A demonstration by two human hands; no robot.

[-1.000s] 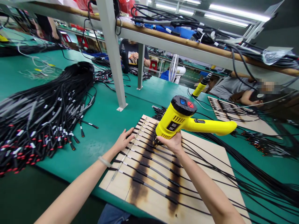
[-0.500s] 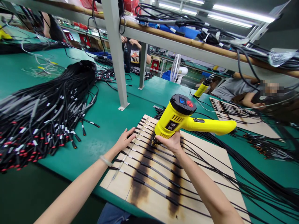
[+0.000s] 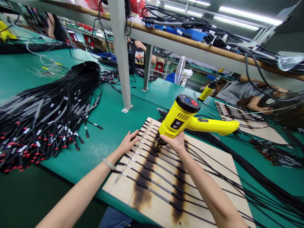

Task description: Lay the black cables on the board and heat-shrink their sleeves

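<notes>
Holds the yellow heat gun (image 3: 181,118) over cables (image 3: 158,195) on the wooden board (image 3: 161,214), with the right hand (image 3: 176,142) wrapped low around it.
Grips there seemingly to aim the nozzle (image 3: 157,145); rests the left hand (image 3: 127,144), loosely spread, at the cable ends (image 3: 121,163), perhaps steadying them.

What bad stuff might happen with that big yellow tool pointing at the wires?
The yellow tool points its nozzle down at the cables on the wooden board, which has dark, scorched-looking patches; if it blows heat, it might scorch more. The right hand holds the tool close to the nozzle, so a slip might burn that hand. And the left hand is at the cable ends, so a nudge might push them crooked.
</notes>
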